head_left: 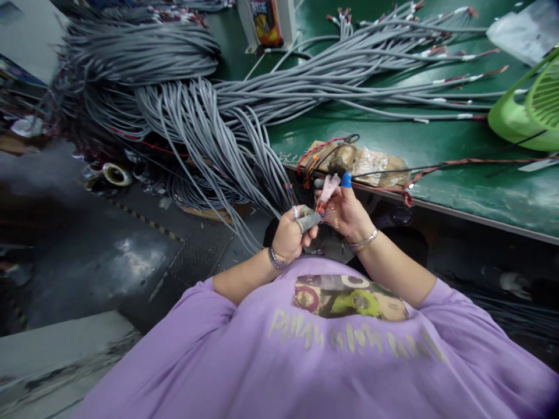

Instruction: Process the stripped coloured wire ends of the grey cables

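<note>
My left hand (pixel 290 233) is closed on the end of a grey cable, its thumb and a finger wrapped in grey coverings. Thin coloured wires (pixel 329 220) fan out from the cable end toward my right hand (pixel 349 216). That hand is turned palm up, with its fingers half bent beside the wires and its thumb raised apart from them. A blue cover (pixel 346 180) sits on the right thumb, and pale pink tape (pixel 330 187) wraps one finger. Where the right fingertips meet the wires is partly hidden.
Many grey cables (pixel 192 116) hang over the table edge at the left; more lie across the green table (pixel 458 139). In front of my hands is a taped cardboard block (pixel 379 166) with cords. A green plastic basket (pixel 519 116) stands at the right, and a colourful packet (pixel 265 22) at the back.
</note>
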A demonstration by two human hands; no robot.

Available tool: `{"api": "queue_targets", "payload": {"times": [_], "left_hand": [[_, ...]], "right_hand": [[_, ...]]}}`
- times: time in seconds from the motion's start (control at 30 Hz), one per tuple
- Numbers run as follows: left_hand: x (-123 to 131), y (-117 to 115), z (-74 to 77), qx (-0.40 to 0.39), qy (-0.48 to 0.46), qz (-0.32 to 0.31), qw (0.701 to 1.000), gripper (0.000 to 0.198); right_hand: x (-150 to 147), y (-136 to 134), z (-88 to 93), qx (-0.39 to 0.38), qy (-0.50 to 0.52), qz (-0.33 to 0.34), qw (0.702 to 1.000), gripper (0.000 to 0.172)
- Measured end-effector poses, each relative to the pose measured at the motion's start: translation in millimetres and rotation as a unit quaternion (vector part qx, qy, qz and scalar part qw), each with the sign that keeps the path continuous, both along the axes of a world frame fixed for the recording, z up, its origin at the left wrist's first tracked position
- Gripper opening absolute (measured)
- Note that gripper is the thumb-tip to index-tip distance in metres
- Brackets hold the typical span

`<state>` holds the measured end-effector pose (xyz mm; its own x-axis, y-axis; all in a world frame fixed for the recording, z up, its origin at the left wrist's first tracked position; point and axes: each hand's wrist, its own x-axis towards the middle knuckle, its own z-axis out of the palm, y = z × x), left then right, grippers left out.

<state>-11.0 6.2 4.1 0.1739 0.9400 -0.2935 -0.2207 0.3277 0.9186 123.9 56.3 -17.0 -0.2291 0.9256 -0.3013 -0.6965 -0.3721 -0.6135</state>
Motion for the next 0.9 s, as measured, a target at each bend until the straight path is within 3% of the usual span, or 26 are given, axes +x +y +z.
{"api": "queue_targets", "payload": {"times": [0.17, 0.37, 0.57, 0.9], "left_hand": [[-4, -6, 4.3, 0.005, 0.003, 0.006, 1.0, 0.037], [-1, -6, 6.5, 0.031, -0.005, 0.041, 0.999, 0.035], [6, -2, 6.6, 0.022, 0.007, 0.048, 0.999, 0.034], [9, -1, 0.4, -0.001, 0.003, 0.058, 0.998, 0.035]], "right_hand": [[7, -3, 8.6, -0.003, -0.013, 0.023, 1.0, 0.058], [8, -4, 9.9, 0.017, -0.006, 0.015, 1.0, 0.037], [2, 1, -3.3, 0.038, -0.02, -0.026, 0.999, 0.048], [-3, 11, -9.3, 0.007, 0.062, -0.002, 0.998, 0.044]]}}
